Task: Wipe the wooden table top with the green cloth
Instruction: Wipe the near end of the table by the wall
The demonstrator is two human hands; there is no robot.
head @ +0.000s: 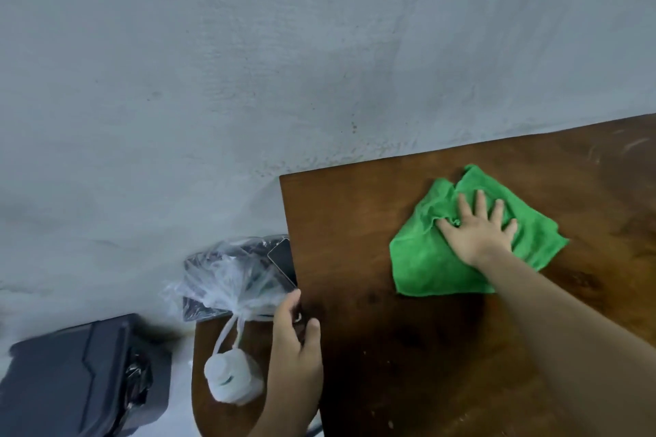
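Green cloth (pixel 443 259): lies crumpled on the wooden table top (pixel 408 348), towards its far side, well in from the left edge.
Right hand (pixel 475 229): flat on the middle of the cloth, palm down, fingers straight and spread, holding nothing.
Left hand (pixel 296 344): at the table's left edge, thumb on the top surface and fingers down over the side, gripping the edge.
Clear plastic bag (pixel 230 280): knotted at the neck, sitting on a lower wooden surface (pixel 209 415) just left of the table; it holds dark flat items that are too blurred to name.
White bottle (pixel 232 380): stands on the same surface, near the bag; its contents cannot be seen.
Dark grey case (pixel 81 376): further left, blurred; contents cannot be told.
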